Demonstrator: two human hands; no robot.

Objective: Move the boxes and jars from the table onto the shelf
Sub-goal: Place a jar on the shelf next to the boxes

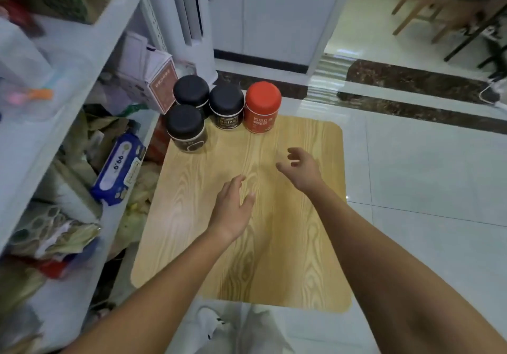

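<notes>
Three black-lidded jars (186, 127) (226, 109) (191, 90) and a red jar (262, 107) stand at the far left end of the light wooden table (301, 244). A white and brown box (157, 82) sits tilted just behind them, at the table's far left corner by the shelf. My left hand (231, 209) hovers over the table's middle, fingers straight, holding nothing. My right hand (301, 168) is further forward, fingers loosely curled and empty, a short way in front of the red jar. The white shelf (90, 60) stands along the left.
The shelf tiers hold crumpled bags, a blue wipes pack (119, 169) and a clear plastic box (33, 79). A white column (192, 16) stands behind the jars. Glossy tiled floor lies to the right, with wooden chair legs (417, 2) at the far right.
</notes>
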